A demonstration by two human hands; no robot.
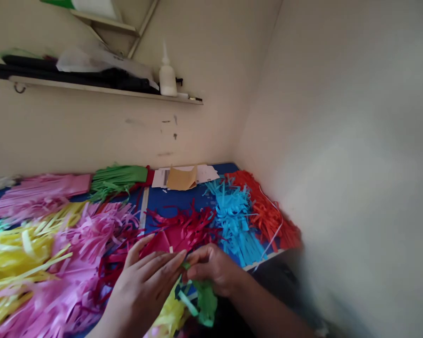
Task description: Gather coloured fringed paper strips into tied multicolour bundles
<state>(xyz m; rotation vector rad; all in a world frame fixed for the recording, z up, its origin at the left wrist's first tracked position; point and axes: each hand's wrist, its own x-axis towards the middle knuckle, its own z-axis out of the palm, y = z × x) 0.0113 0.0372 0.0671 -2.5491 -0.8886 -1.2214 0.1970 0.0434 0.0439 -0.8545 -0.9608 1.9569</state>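
My right hand [213,270] pinches a green fringed piece of tissue paper [207,303], whose loose strips hang below the fingers. My left hand [146,279] meets it from the left, with long straight fingers and the index fingertip at the green paper's upper end. The left thumb is hidden beneath. Just beyond the fingertips lies dark red fringed paper [172,237]. Below the hands, some yellow fringe [171,312] shows, partly covered by the left hand.
Pink [81,263] and yellow fringes [31,249] spread over the blue table [167,201] at left. Blue [234,216] and orange-red fringes [268,211] lie right. Behind are a green bundle [120,180] and brown paper [182,178]. A shelf [102,89] holds a white bottle [168,77].
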